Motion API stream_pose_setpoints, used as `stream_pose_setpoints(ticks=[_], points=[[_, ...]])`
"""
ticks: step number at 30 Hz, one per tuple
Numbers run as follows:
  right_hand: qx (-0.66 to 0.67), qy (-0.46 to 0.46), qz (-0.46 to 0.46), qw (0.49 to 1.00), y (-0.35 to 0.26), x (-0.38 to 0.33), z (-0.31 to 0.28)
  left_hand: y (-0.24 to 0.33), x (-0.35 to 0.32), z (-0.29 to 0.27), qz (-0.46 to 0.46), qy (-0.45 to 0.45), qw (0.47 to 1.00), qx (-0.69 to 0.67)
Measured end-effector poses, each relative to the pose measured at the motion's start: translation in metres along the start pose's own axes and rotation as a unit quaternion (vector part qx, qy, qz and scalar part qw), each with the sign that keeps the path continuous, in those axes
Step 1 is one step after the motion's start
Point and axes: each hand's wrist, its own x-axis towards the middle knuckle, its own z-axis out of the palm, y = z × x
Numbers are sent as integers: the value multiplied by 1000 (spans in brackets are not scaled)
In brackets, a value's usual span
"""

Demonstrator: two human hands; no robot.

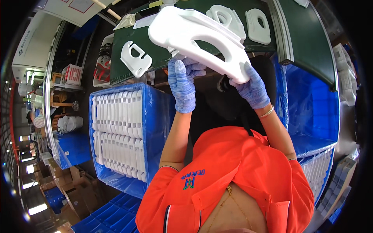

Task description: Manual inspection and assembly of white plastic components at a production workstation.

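A large white moulded plastic part point(211, 39) with a long oval opening is held up over the near edge of the green worktable. My right hand point(252, 89), in a blue-striped glove, grips its lower right end, thumb on the front face. My left hand point(182, 83), gloved alike, is closed at the part's lower left edge, beside a small tab; some of its fingertips are hidden behind the part. A smaller white part point(135, 59) with a hooked opening lies on the table to the left. Two more white parts, one a rounded plate point(258, 26), lie at the back right.
Left of me stands a blue lined crate point(155, 116) with two rows of white parts. A blue lined bin point(312, 112) stands at my right, above another crate of white parts. A metal rail point(281, 31) borders a green conveyor belt point(307, 35) on the right.
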Motion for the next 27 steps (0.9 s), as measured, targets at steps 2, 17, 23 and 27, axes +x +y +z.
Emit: stream_pose_setpoints(ticks=[2, 17, 23, 27], points=[[60, -3, 24, 998, -4, -1, 1, 7, 0, 4, 14, 1, 1000, 18], [214, -15, 119, 970, -13, 22, -38, -10, 17, 35, -27, -7, 998, 62], [12, -52, 75, 996, -19, 26, -49, -20, 22, 24, -53, -21, 994, 96], [-117, 9, -46, 992, -23, 18, -35, -21, 21, 31, -101, 19, 983, 152]])
